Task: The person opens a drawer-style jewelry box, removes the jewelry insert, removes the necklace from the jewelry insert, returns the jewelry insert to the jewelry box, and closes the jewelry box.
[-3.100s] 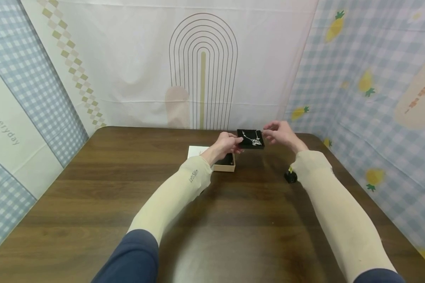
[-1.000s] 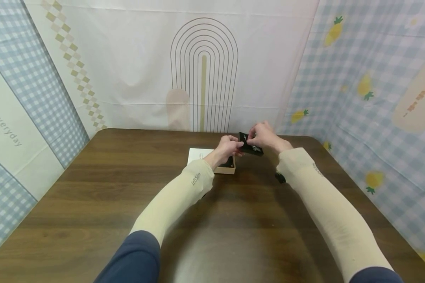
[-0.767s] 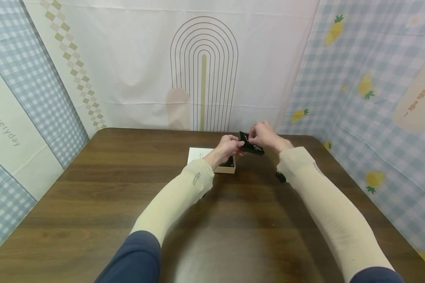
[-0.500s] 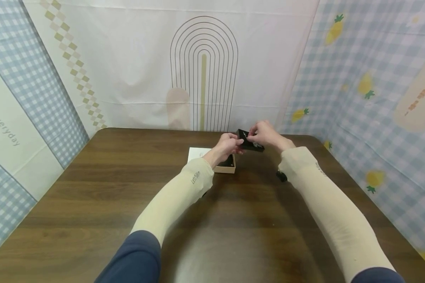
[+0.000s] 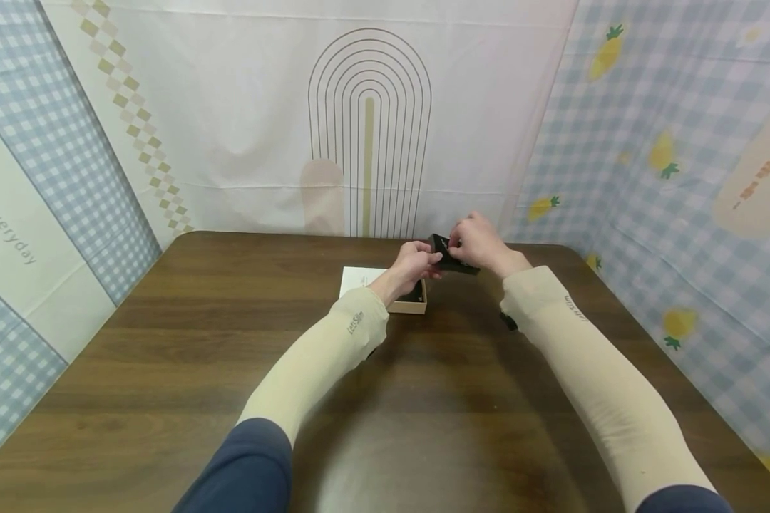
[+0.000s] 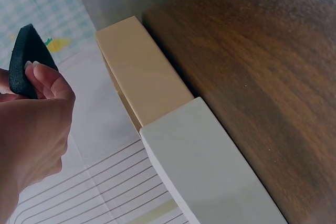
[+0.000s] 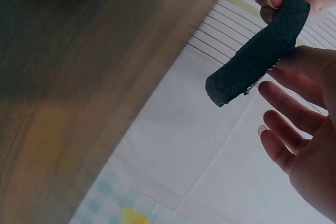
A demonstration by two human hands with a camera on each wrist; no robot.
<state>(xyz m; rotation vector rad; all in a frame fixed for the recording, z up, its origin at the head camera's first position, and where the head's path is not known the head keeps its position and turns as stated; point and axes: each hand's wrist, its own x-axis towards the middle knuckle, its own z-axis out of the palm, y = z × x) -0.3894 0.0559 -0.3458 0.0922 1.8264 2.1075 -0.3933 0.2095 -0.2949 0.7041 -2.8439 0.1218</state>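
Observation:
My left hand [image 5: 413,261] grips a small black foam pad [image 5: 455,268] by its left end, thumb on top, above the back of the table. A silvery necklace lies on the pad; in the right wrist view only a bit of its chain [image 7: 252,84] shows along the edge. With thumb and index finger my right hand [image 5: 479,242] pinches at the chain against the pad's face, its other fingers spread apart in the right wrist view. Those fingertips and most of the necklace are hidden. The pad is tilted.
Below my left hand, a tan box drawer [image 6: 142,72] sticks partway out of its white sleeve [image 6: 210,161] on the brown wooden table [image 5: 231,356]. Something black lies inside the drawer. Printed fabric [image 5: 250,128] hangs behind the table's back edge.
Three seconds ago my right hand was apart from the pad's right side; since then it has come left onto the necklace. The pad has tilted, and less of the pendant shows now.

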